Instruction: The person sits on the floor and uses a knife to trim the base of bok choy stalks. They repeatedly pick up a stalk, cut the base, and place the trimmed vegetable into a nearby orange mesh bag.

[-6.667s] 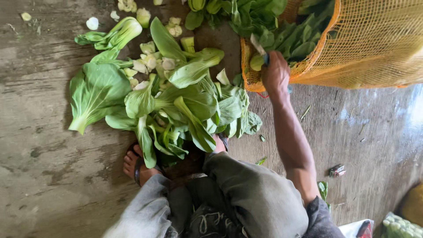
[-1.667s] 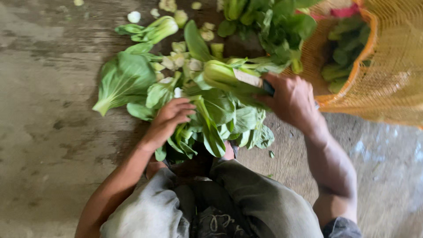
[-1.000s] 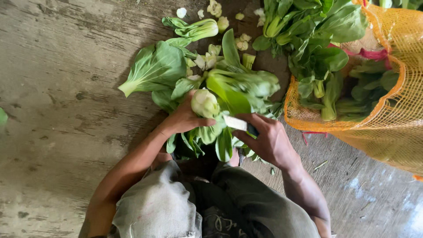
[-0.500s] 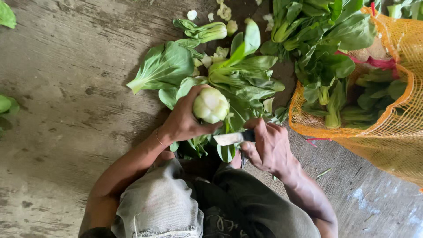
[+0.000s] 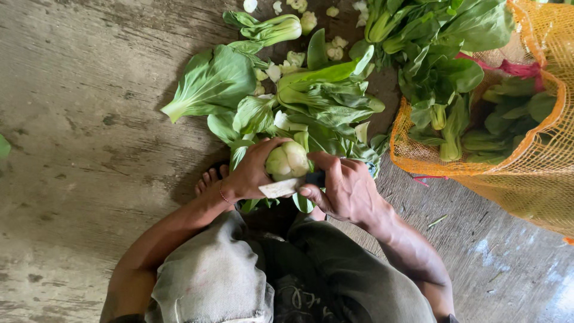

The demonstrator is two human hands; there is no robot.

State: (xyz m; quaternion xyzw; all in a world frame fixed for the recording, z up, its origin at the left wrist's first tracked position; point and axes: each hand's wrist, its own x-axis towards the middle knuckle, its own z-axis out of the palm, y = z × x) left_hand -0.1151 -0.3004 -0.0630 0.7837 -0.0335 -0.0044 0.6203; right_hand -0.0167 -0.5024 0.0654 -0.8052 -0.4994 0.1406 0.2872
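The left hand (image 5: 251, 173) wraps around a head of bok choy (image 5: 288, 158), gripping it near its pale, bulbous base, which is turned toward the person. The plant's long axis runs away from the body — its green leaves point up the frame, merging into the leaf pile (image 5: 311, 101) on the concrete floor (image 5: 89, 149). The right hand (image 5: 344, 188) is closed on the dark handle of a knife (image 5: 281, 188), and the pale blade lies crosswise just below the base, roughly at right angles to the plant's length, its flat end reaching under the left hand's fingers. Blade and stem end look to be touching, though the exact contact is partly hidden by the thumbs. Both hands sit close together above the person's knees, with a bare foot (image 5: 206, 178) showing just left of the left wrist.

Well to the right, an orange mesh sack (image 5: 538, 173) lies open on its side — it holds whole bok choy (image 5: 472, 128), some spilling out of its mouth toward the pile. Beyond the pile, small pale stem trimmings (image 5: 281, 66) are scattered on the floor, and a single whole head (image 5: 269, 29) lies apart near the top of the view.
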